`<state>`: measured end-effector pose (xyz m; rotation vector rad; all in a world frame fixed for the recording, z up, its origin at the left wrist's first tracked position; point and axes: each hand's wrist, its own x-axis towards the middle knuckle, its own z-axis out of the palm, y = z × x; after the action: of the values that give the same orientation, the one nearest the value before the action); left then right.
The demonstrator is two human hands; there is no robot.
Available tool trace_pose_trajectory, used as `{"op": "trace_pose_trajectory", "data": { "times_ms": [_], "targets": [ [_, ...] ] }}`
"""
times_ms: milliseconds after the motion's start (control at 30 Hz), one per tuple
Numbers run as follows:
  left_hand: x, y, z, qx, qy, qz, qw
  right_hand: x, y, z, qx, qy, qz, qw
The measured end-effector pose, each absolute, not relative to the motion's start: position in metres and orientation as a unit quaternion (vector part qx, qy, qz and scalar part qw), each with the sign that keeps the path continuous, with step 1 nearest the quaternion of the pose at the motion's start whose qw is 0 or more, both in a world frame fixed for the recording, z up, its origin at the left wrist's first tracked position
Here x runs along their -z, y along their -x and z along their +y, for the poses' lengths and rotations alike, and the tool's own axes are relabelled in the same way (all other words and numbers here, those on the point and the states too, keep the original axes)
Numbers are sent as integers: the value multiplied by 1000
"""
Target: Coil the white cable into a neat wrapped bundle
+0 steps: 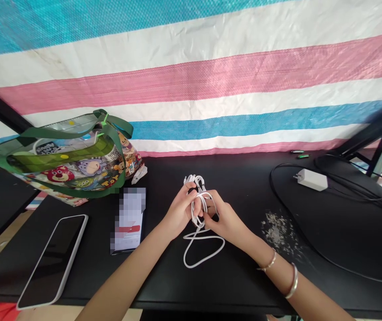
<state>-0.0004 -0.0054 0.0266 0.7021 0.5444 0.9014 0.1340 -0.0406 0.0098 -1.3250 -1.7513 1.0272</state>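
Observation:
A white cable (205, 260) is gathered in a bundle between my two hands, over the middle of the black table. My left hand (181, 213) is closed around the bundle from the left. From the right, my right hand (224, 218) grips the cable with thumb and fingers bent together. Several coils stick up above the fingers, and one loose loop lies on the tabletop below the hands. The cable's ends are hard to make out among the coils.
Left of my hands are a phone with a lit screen (130, 220), a dark phone in a pale case (53, 263) and a cartoon-print bag (87, 171). A white charger (312, 179), black cables (311, 243) and pale scraps (279, 232) lie right. A striped sheet (211, 84) hangs behind.

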Motion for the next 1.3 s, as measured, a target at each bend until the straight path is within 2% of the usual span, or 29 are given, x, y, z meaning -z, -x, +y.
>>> {"op": "trace_pose_trajectory", "data": {
  "times_ms": [333,667,1067,1300],
  "targets": [
    [-26,-2,-8,-459,-295,277,791,-13,-127,-41,-448,460,-642,418],
    [-32,-1,-6,-458,-292,257,799,-6,-130,-41,-419,459,-672,403],
    [-36,3,-5,-441,-293,281,801,-8,-127,-44,-480,459,-641,383],
    [-36,3,-5,-425,-300,276,808,-13,-131,-45,-466,475,-646,374]
  ]
}}
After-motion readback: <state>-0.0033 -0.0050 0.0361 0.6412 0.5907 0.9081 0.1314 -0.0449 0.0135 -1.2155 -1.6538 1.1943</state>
